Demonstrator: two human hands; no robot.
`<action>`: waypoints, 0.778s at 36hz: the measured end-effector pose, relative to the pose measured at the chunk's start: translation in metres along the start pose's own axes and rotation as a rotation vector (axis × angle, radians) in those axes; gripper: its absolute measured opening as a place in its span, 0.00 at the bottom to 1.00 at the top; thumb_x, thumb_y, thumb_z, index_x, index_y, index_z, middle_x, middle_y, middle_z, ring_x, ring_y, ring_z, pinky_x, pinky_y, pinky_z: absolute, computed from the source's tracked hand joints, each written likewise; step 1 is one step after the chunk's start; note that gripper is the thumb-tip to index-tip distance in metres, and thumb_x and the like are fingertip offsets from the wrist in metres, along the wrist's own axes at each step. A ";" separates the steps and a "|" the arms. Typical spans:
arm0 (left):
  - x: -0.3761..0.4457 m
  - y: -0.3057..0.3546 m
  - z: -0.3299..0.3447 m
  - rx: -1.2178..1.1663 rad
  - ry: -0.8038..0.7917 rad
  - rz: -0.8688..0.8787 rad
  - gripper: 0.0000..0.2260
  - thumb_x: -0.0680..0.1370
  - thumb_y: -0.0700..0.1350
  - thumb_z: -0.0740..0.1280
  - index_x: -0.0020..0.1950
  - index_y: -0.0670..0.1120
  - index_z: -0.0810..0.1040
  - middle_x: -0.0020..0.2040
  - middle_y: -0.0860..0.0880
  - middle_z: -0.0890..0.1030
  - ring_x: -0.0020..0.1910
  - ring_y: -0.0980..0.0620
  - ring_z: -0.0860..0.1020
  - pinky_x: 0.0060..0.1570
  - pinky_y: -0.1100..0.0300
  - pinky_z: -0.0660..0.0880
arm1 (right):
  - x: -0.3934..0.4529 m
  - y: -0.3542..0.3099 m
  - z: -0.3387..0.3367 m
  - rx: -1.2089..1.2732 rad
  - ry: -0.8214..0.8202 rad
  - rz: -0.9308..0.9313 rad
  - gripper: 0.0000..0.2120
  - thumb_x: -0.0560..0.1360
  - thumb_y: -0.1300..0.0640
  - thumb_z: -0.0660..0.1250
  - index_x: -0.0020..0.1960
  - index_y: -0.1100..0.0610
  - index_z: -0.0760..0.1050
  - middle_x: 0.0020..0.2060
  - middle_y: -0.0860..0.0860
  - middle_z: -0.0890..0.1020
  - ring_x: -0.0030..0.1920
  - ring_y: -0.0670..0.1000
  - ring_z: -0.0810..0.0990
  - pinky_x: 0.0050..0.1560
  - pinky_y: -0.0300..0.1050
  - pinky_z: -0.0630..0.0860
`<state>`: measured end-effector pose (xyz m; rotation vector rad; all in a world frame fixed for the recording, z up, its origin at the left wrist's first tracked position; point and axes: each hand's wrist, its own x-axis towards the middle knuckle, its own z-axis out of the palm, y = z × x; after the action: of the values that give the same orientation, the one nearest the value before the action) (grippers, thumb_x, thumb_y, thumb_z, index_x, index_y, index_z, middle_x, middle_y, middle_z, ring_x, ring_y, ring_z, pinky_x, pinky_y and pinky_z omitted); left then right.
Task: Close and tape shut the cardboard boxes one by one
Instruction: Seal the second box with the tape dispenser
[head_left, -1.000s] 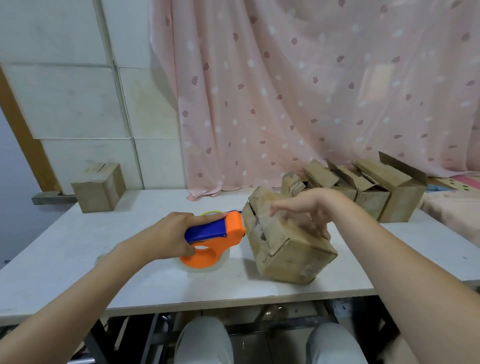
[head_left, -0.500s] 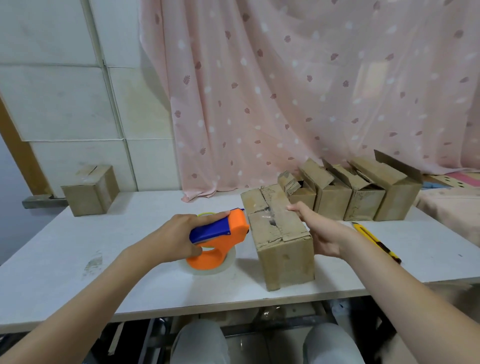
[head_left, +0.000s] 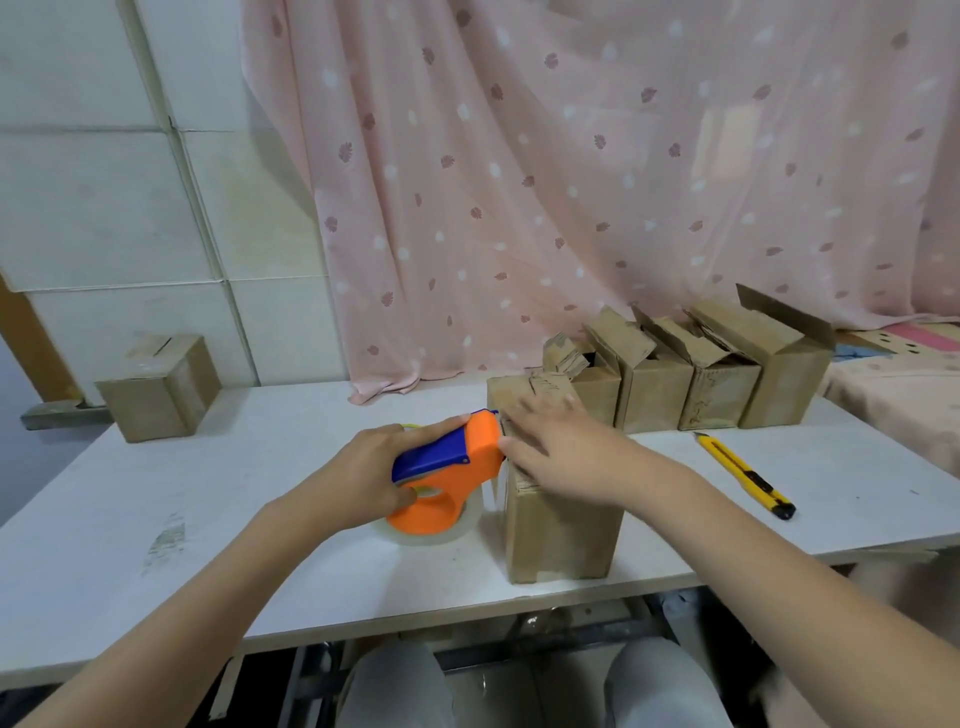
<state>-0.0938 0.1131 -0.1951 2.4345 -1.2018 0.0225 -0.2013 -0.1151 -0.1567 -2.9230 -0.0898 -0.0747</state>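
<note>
At far left a closed box (head_left: 158, 388) sits against the wall on the table (head_left: 208, 519), well apart from our work; we judge it already done. Our left hand (head_left: 363, 475) grips the dispenser (head_left: 449, 470) by its blue handle, fingers curled round it, with the tape roll beneath resting on the table. The dispenser's front edge now meets the upper left edge of the box (head_left: 558, 525) we are sealing, where half a second ago it stood just short of it. Our right hand (head_left: 558, 449) has come off the box's right side and lies flat on top, fingers spread and straight, pressing the flaps down. The box itself, tilted a second ago, now stands upright near the table's front edge. We judge the flaps closed and the first strip about to be laid across the seam; whether any tape already sticks to the cardboard we cannot tell. Behind and to the right, a row of open boxes (head_left: 717, 374) waits with flaps up, and a yellow knife (head_left: 745, 475) lies on the table beside them.
</note>
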 end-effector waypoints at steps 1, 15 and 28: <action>0.000 0.000 -0.001 0.006 0.001 -0.001 0.42 0.74 0.42 0.72 0.71 0.75 0.51 0.49 0.57 0.73 0.46 0.57 0.73 0.41 0.68 0.66 | 0.003 0.001 0.007 -0.055 -0.003 -0.003 0.36 0.78 0.34 0.41 0.78 0.53 0.60 0.75 0.55 0.65 0.76 0.56 0.61 0.78 0.55 0.51; -0.013 -0.019 -0.022 0.142 -0.013 -0.023 0.44 0.73 0.42 0.71 0.70 0.79 0.50 0.44 0.56 0.72 0.42 0.56 0.72 0.39 0.66 0.65 | -0.009 -0.003 -0.003 -0.064 -0.061 0.044 0.30 0.82 0.43 0.50 0.82 0.47 0.49 0.81 0.50 0.50 0.80 0.53 0.47 0.78 0.47 0.43; -0.070 -0.058 -0.056 0.233 -0.049 -0.107 0.45 0.72 0.39 0.67 0.66 0.84 0.50 0.44 0.55 0.72 0.41 0.56 0.73 0.38 0.63 0.70 | -0.009 -0.009 -0.002 -0.044 0.002 0.071 0.29 0.79 0.41 0.54 0.79 0.48 0.58 0.74 0.47 0.65 0.74 0.53 0.62 0.73 0.47 0.57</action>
<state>-0.0845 0.2179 -0.1793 2.7130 -1.1437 0.0758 -0.2107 -0.1073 -0.1533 -2.9663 0.0161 -0.0691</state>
